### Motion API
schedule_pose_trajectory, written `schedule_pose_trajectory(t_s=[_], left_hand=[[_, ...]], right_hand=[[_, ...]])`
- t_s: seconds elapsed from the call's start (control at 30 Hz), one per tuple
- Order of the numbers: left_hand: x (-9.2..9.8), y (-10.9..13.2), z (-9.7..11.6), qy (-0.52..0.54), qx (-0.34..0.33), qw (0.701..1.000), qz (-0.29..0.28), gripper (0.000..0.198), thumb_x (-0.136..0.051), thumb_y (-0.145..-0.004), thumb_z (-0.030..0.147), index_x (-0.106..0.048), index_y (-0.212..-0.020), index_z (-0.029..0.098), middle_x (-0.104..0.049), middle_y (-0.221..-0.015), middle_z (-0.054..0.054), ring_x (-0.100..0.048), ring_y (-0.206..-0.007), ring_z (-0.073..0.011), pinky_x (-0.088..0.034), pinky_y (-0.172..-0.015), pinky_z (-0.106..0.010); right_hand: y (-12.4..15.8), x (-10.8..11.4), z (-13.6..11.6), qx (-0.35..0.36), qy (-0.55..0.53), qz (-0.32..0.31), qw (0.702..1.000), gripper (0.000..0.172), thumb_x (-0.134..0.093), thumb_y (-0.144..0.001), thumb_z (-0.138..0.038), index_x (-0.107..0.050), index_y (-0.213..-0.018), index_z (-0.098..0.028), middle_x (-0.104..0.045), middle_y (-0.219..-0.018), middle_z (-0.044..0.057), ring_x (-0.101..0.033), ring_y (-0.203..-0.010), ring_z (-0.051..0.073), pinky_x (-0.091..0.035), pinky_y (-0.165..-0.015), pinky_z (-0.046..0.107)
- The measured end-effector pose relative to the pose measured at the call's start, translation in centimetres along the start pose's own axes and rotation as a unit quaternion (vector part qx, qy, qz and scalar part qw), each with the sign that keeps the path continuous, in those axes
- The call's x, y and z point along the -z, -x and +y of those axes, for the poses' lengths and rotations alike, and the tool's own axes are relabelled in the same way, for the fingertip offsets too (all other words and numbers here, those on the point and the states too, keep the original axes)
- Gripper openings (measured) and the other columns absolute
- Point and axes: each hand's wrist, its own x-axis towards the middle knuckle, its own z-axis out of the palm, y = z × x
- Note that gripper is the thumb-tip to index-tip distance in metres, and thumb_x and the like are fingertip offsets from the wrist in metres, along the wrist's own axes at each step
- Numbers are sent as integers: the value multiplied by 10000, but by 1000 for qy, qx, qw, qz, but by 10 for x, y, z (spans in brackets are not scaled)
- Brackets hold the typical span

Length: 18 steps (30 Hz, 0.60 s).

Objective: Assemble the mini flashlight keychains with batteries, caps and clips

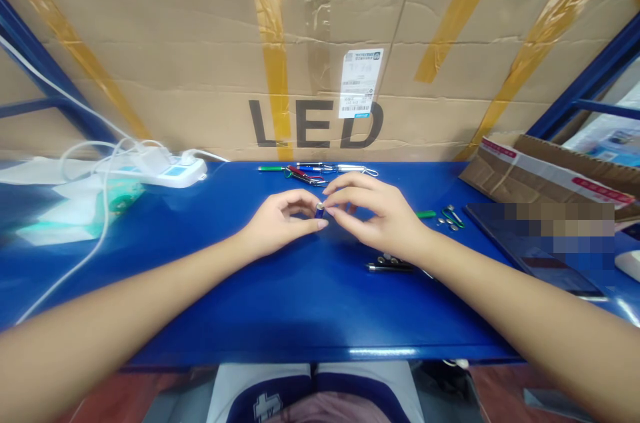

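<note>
Over the middle of the table, my left hand (281,222) pinches a small blue metal tube (319,211) between thumb and fingers. The tube stands roughly upright and shows a silvery upper end. From the right, my right hand (374,211) has its curved thumb and fingertips drawn together against that end. Whether a small part sits between the right fingertips is hidden. Behind both hands lie several pen-shaped metal pieces (305,174) in red, black, blue and silver. A black pen-like tube (387,268) and several button cells (385,257) lie partly under my right wrist.
Right of my right hand are more button cells (447,223), a green piece (427,214) and a dark flat panel (530,250). An open cardboard box (550,173) stands behind them. At left are a white power strip (185,171), cables and a green-white package (75,216). A large carton (200,76) walls off the back.
</note>
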Motion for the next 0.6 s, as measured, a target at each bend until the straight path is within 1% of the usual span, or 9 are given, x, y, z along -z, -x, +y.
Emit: schedule_pose_trajectory(t_s=[0.07, 0.17, 0.27, 0.3, 0.33, 0.4, 0.47, 0.53, 0.6], left_hand=[[-1, 0, 0, -3, 4, 1000, 6, 298, -830, -702, 265, -653, -904, 136, -671, -891, -31, -646, -831, -148, -544, -819, -311], [-1, 0, 1, -6, 11, 1000, 10, 303, -827, -701, 274, -658, -912, 136, -674, -890, -34, -645, -815, -151, -548, -801, -313], [0, -2, 1, -31, -2, 999, 41, 295, -824, -706, 286, -668, -911, 143, -677, -912, -35, -640, -831, -150, -541, -838, -320], [2, -3, 1, -43, -9, 997, 60, 289, -824, -706, 290, -671, -905, 146, -677, -916, -35, -639, -842, -152, -535, -859, -324], [3, -4, 0, -55, -14, 995, 81, 286, -825, -705, 294, -673, -899, 148, -678, -920, -34, -639, -855, -155, -529, -879, -329], [7, -6, -1, -67, -14, 990, 123, 294, -828, -702, 308, -677, -899, 151, -682, -924, -35, -645, -870, -163, -524, -897, -340], [10, -7, -4, -59, -4, 986, 159, 319, -832, -695, 331, -679, -912, 154, -688, -936, -39, -653, -868, -169, -531, -881, -346], [11, -8, -5, -40, 9, 983, 181, 350, -839, -684, 350, -678, -927, 156, -693, -956, -44, -660, -859, -172, -543, -848, -344], [11, -8, -6, -24, 24, 982, 188, 373, -846, -673, 364, -677, -934, 157, -695, -967, -47, -664, -847, -174, -553, -817, -342]], right_hand=[[0, -1, 1, 5, 4, 3, 1000, 95, -605, -898, -148, -685, -904, -199, -678, -1025, 88, -661, -965, 190, -545, -856, 347], [0, -2, 2, -14, -3, -7, 1000, 88, -611, -896, -166, -688, -917, -204, -675, -1049, 87, -662, -963, 192, -555, -825, 340], [1, -2, 5, -77, -16, 6, 997, 141, -610, -894, -195, -673, -1018, -212, -670, -1088, 83, -670, -888, 180, -575, -750, 324], [1, -2, 6, -99, -13, 8, 995, 184, -604, -895, -201, -663, -1069, -212, -669, -1109, 86, -671, -899, 184, -579, -771, 338], [2, -2, 8, -115, -2, 1, 993, 222, -596, -899, -211, -655, -1114, -209, -666, -1141, 95, -669, -956, 199, -575, -832, 369], [4, -2, 13, -133, 38, -52, 989, 289, -571, -918, -248, -649, -1193, -201, -627, -1279, 127, -599, -1184, 258, -497, -1012, 473], [7, -2, 17, -152, 83, -137, 975, 374, -523, -952, -308, -624, -1299, -210, -498, -1470, 148, -426, -1390, 317, -355, -1126, 575], [10, -4, 19, -180, 111, -217, 953, 452, -464, -985, -377, -547, -1414, -262, -339, -1594, 129, -281, -1473, 358, -246, -1148, 657], [12, -7, 21, -199, 121, -271, 934, 487, -421, -999, -448, -477, -1469, -335, -236, -1643, 87, -195, -1499, 387, -154, -1140, 720]])
